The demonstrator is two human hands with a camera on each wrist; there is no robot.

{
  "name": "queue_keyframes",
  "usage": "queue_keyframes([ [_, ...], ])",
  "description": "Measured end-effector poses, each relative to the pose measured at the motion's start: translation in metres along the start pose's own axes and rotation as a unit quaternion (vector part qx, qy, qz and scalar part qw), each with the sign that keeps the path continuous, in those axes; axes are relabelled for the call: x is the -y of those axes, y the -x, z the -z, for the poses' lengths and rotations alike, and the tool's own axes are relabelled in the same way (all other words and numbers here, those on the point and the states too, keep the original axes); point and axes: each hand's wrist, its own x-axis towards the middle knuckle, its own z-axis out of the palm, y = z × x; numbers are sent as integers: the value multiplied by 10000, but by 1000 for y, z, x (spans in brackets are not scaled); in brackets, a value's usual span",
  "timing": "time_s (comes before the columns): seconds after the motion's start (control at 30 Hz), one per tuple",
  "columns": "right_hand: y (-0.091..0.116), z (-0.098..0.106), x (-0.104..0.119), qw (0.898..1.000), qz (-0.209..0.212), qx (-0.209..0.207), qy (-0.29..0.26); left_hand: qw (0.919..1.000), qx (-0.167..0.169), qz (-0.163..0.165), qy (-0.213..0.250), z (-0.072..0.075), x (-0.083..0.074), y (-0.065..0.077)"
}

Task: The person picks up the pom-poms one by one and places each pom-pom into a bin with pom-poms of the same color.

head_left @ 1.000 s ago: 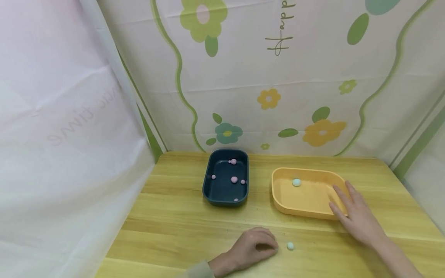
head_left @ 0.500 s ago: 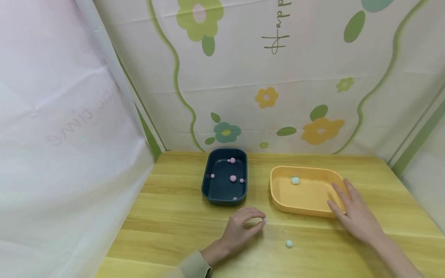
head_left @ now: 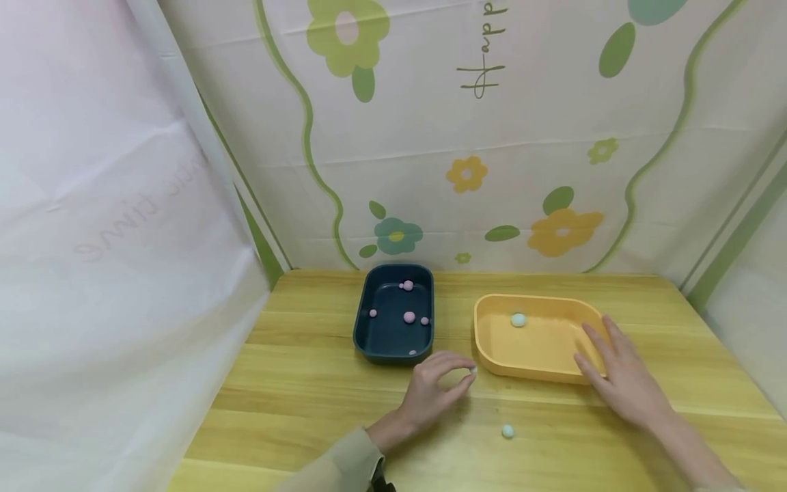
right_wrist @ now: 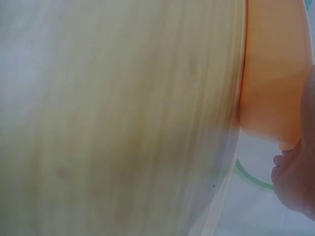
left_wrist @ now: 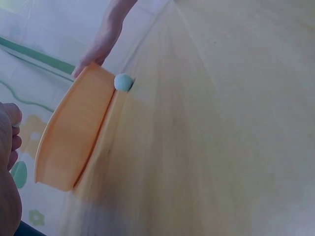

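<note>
My left hand (head_left: 427, 393) pinches a tiny pale blue ball (head_left: 473, 370) between thumb and forefinger, just off the front left corner of the yellow tray (head_left: 529, 373). Inside that tray lies a larger pale blue ball (head_left: 518, 320). Another pale blue ball (head_left: 507, 431) sits on the table in front of it, and this loose ball (left_wrist: 123, 82) also shows in the left wrist view. With fingers spread and fairly straight, my right hand (head_left: 627, 383) rests on the tray's right end. In the right wrist view the hand (right_wrist: 293, 184) is partly cut off beside the tray (right_wrist: 275, 73).
Left of the yellow tray stands a dark blue tray (head_left: 389, 335) with several pink balls, one of them a larger pink ball (head_left: 409, 317). A flowered white cloth (head_left: 381, 150) hangs behind the wooden table (head_left: 277, 383), with more cloth at both sides.
My left hand has lifted the tiny pale blue ball from the table and carried it forward toward the yellow tray. My right hand stays on the tray's right end.
</note>
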Motion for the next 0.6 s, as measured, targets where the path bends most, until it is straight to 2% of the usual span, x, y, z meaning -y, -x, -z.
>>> queue_keyframes([
  [0.23, 0, 1, 1, 10000, -13, 29, 5, 9999, 6, 28, 111, -9, 4, -12],
  [0.43, 0, 0, 1, 10000, 2, -1, -1, 9999, 97, 75, 3, -18, 5, -22],
  [0.6, 0, -1, 0, 10000, 37, -42, 22, 9992, 266, 293, 22, -27, 5, -32],
])
